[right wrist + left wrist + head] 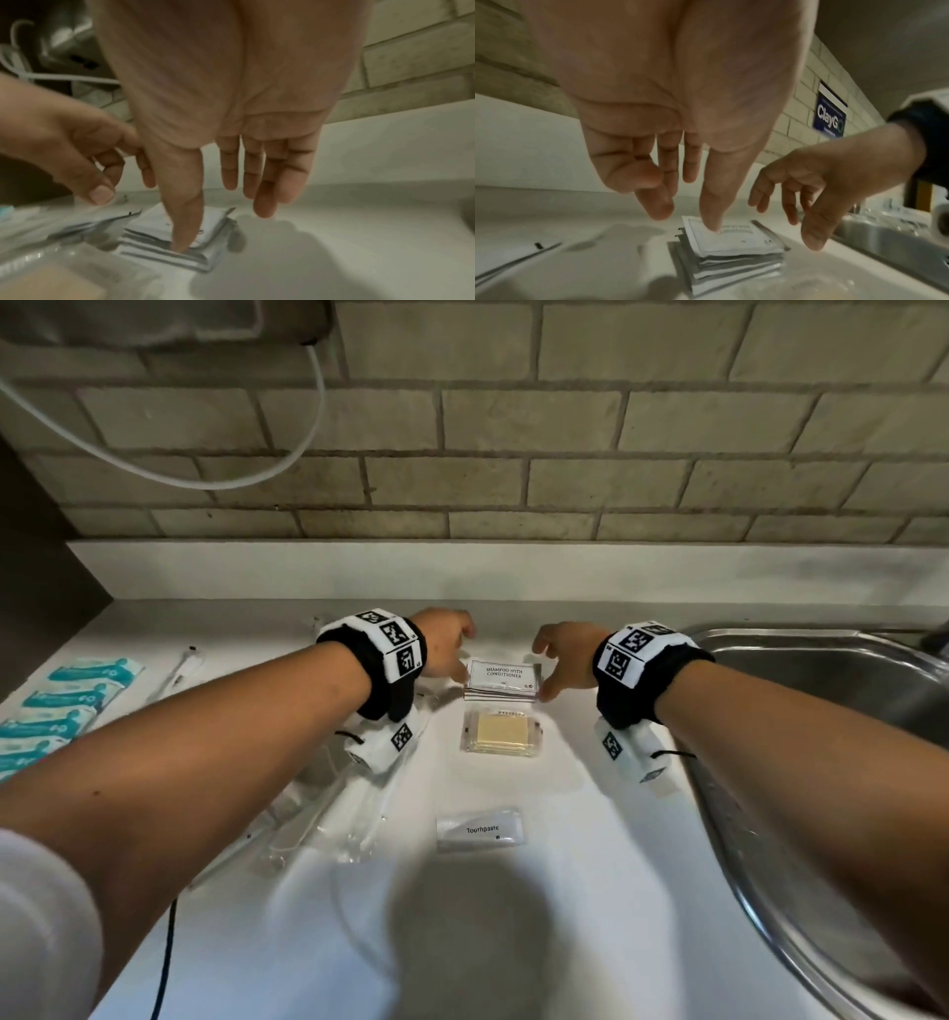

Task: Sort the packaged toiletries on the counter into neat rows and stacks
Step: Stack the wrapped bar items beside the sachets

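Note:
A stack of several white shampoo sachets (502, 681) (736, 249) (151, 243) lies mid-counter near the back. My left hand (457, 654) (687, 213) hovers at its left edge, fingers relaxed and hanging down, thumb over the top sachet; whether it touches is unclear. My right hand (552, 675) (223, 227) is at the right edge, fingers straight, with its thumb tip on the stack's near right corner. Neither hand holds anything. In front of the stack sits a yellow soap bar in a clear pack (502, 734), and nearer still a toothpaste sachet (480, 829).
Teal packets (61, 701) lie in a row at the far left. Clear-wrapped toothbrushes (334, 814) lie under my left forearm. A steel sink (821, 711) bounds the counter on the right. A brick wall (513, 454) with a white ledge rises behind.

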Available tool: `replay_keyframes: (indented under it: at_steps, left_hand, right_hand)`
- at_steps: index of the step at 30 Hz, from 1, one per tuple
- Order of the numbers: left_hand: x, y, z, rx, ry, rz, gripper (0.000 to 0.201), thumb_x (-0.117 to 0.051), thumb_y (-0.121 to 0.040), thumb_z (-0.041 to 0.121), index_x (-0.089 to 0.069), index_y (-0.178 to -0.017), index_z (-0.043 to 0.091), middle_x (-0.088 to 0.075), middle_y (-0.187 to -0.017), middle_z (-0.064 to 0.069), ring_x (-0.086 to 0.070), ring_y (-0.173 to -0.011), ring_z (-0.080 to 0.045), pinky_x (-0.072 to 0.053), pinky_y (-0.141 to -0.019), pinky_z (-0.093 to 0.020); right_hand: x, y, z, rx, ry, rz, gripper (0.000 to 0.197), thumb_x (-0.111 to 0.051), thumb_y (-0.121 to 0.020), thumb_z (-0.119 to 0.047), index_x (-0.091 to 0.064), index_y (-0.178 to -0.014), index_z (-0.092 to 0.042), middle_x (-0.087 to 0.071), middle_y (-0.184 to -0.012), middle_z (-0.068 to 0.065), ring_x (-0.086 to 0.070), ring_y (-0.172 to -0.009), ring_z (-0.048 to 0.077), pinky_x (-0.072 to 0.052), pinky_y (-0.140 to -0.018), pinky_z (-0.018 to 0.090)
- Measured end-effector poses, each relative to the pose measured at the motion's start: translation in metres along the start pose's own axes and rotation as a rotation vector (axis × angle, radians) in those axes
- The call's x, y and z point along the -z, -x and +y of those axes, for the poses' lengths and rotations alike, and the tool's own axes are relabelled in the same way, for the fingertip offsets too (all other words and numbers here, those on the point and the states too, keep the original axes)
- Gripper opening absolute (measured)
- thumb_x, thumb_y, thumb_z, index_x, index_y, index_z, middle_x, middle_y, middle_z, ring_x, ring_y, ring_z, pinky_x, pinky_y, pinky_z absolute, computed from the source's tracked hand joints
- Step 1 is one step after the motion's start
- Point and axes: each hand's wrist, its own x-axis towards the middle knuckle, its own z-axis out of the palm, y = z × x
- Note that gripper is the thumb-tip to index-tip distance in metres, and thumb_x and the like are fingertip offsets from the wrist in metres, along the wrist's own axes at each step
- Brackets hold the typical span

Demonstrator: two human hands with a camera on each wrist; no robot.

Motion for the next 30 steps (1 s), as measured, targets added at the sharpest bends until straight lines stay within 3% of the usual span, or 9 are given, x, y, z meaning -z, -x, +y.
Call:
replay_keyframes:
  at_steps: [4, 7, 11, 15, 21, 24, 26, 27, 30]
  left_hand:
    - [-0.011, -0.017, 0.008, -0.045, -0.153, -0.126, 0.086, -0.082, -0.070, 0.029, -0.039, -0.143, 0.015, -0.055, -0.136, -0.003, -0.056, -0.118, -0.026, -0.043, -0.087, -0.025]
    - [-0.019, -0.025, 0.009, -0.088, -0.187, -0.136, 0.080, -0.082, -0.070, 0.027, -0.044, -0.138, 0.012, -0.058, -0.130, -0.008, -0.058, -0.114, -0.027, -0.044, -0.087, -0.028]
    - [-0.023, -0.030, 0.007, -0.088, -0.180, -0.131, 0.076, -0.082, -0.069, 0.028, -0.048, -0.135, 0.012, -0.060, -0.126, -0.009, -0.058, -0.113, -0.028, -0.047, -0.092, -0.032]
    - [-0.029, -0.033, 0.007, -0.092, -0.186, -0.115, 0.059, -0.083, -0.068, 0.027, -0.059, -0.120, 0.014, -0.068, -0.112, -0.006, -0.064, -0.099, -0.026, -0.052, -0.083, -0.032]
    - [-0.030, -0.035, 0.007, -0.066, -0.163, -0.113, 0.048, -0.083, -0.066, 0.026, -0.064, -0.109, 0.016, -0.069, -0.103, -0.003, -0.065, -0.091, -0.024, -0.052, -0.078, -0.030]
    - [-0.031, -0.035, 0.005, -0.071, -0.153, -0.111, 0.052, -0.083, -0.067, 0.024, -0.062, -0.113, 0.015, -0.069, -0.106, -0.004, -0.064, -0.093, -0.024, -0.050, -0.077, -0.028]
    - [-0.032, -0.034, 0.003, -0.074, -0.131, -0.109, 0.062, -0.083, -0.068, 0.024, -0.057, -0.123, 0.015, -0.067, -0.114, -0.004, -0.063, -0.099, -0.024, -0.050, -0.081, -0.029]
    - [-0.030, -0.032, 0.002, -0.069, -0.119, -0.104, 0.070, -0.083, -0.068, 0.024, -0.052, -0.130, 0.016, -0.064, -0.120, -0.004, -0.062, -0.103, -0.025, -0.050, -0.085, -0.030]
    - [-0.014, -0.022, -0.006, -0.026, -0.026, -0.093, 0.085, -0.082, -0.067, 0.019, -0.040, -0.141, 0.020, -0.054, -0.135, -0.002, -0.059, -0.113, -0.024, -0.051, -0.091, -0.031]
  right_hand:
    - [-0.002, -0.012, -0.011, 0.083, 0.105, -0.089, 0.082, -0.082, -0.071, -0.024, -0.040, -0.141, -0.014, -0.048, -0.140, 0.007, -0.048, -0.127, 0.027, -0.040, -0.100, 0.033]
    - [-0.005, -0.021, -0.016, 0.090, 0.128, -0.130, 0.076, -0.081, -0.073, -0.023, -0.044, -0.138, -0.009, -0.054, -0.135, 0.008, -0.052, -0.123, 0.027, -0.042, -0.094, 0.029]
    - [-0.012, -0.032, -0.018, 0.116, 0.145, -0.130, 0.060, -0.082, -0.068, -0.025, -0.059, -0.120, -0.007, -0.064, -0.114, 0.008, -0.061, -0.106, 0.027, -0.047, -0.080, 0.028]
    - [-0.013, -0.034, -0.017, 0.109, 0.137, -0.119, 0.046, -0.083, -0.066, -0.025, -0.064, -0.104, -0.008, -0.062, -0.092, 0.004, -0.058, -0.081, 0.023, -0.042, -0.067, 0.025]
    - [-0.015, -0.038, -0.018, 0.085, 0.133, -0.081, 0.033, -0.083, -0.062, -0.024, -0.057, -0.080, -0.015, -0.057, -0.075, -0.003, -0.058, -0.074, 0.023, -0.042, -0.063, 0.024]
    - [-0.015, -0.036, -0.019, 0.070, 0.125, -0.089, 0.032, -0.083, -0.062, -0.023, -0.056, -0.076, -0.017, -0.061, -0.078, -0.001, -0.061, -0.075, 0.023, -0.044, -0.063, 0.024]
    - [-0.011, -0.032, -0.019, 0.066, 0.127, -0.114, 0.033, -0.083, -0.064, -0.023, -0.061, -0.088, -0.015, -0.064, -0.088, 0.002, -0.065, -0.086, 0.025, -0.047, -0.068, 0.026]
    - [-0.009, -0.030, -0.018, 0.068, 0.134, -0.118, 0.044, -0.083, -0.066, -0.023, -0.063, -0.103, -0.013, -0.065, -0.099, 0.003, -0.065, -0.097, 0.026, -0.049, -0.075, 0.027]
    - [0.003, -0.015, -0.021, 0.080, 0.160, -0.072, 0.080, -0.080, -0.070, -0.025, -0.043, -0.140, -0.014, -0.055, -0.133, 0.006, -0.055, -0.121, 0.026, -0.046, -0.092, 0.029]
